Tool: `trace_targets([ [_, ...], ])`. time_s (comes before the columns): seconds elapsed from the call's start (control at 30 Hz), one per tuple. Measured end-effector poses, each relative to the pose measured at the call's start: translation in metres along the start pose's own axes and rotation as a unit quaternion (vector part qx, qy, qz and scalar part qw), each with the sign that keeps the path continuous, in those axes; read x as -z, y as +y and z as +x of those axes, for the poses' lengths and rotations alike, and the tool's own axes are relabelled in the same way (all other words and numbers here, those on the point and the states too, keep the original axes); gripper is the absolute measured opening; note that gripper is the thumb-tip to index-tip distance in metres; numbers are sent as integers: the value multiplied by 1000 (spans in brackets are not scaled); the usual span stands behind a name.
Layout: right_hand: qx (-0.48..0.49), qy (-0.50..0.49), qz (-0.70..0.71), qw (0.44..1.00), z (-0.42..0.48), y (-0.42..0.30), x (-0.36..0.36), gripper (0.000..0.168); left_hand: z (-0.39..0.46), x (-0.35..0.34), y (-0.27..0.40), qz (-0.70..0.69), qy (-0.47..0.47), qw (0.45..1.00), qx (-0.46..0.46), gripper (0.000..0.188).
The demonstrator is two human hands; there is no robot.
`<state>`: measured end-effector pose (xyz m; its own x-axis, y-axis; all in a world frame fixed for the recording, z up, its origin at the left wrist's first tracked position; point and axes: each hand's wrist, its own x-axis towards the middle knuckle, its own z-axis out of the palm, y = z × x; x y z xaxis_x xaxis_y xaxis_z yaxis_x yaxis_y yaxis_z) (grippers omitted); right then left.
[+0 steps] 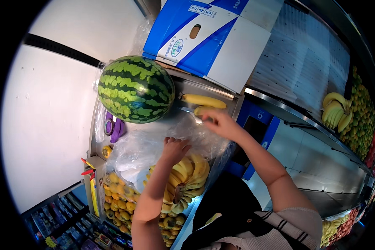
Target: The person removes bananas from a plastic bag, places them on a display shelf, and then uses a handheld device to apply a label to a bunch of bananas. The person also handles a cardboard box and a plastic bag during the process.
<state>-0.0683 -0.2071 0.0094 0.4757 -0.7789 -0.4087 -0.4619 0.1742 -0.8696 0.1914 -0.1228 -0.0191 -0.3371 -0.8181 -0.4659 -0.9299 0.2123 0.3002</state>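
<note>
My left hand [176,151] rests on crumpled clear plastic film [143,145], its fingers slightly apart and curled down. My right hand [221,124] is blurred, with a gap between thumb and fingers. Just beyond its fingertips lies a knife [192,115] with a shiny blade; I cannot tell whether they touch it. Two single yellow bananas, an upper banana [203,101] and a lower banana [204,110], lie above the knife. A large striped watermelon [137,89] sits to the left of them. Below my left hand is a big banana bunch [187,178], partly hidden by my forearm.
A blue and white carton [203,40] stands beyond the steel counter. A purple cloth [118,129] and tape roll [109,127] lie by the watermelon. Persimmons [122,206] fill the lower left. A blue bin [253,122] is at right, below a shelf holding bananas [337,112].
</note>
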Motion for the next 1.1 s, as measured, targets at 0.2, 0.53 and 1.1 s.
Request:
trace_targets([
  [0.2,14,178,-332,926,48,51,-20,57,-11,-13,-10,-108,76,991,8,25],
  [0.53,84,164,61,981,80,60,24,41,-23,-18,-10,-164,140,976,-6,27],
  [1.1,249,181,-280,909,69,49,-28,37,-88,10,18,-236,189,951,59,41],
])
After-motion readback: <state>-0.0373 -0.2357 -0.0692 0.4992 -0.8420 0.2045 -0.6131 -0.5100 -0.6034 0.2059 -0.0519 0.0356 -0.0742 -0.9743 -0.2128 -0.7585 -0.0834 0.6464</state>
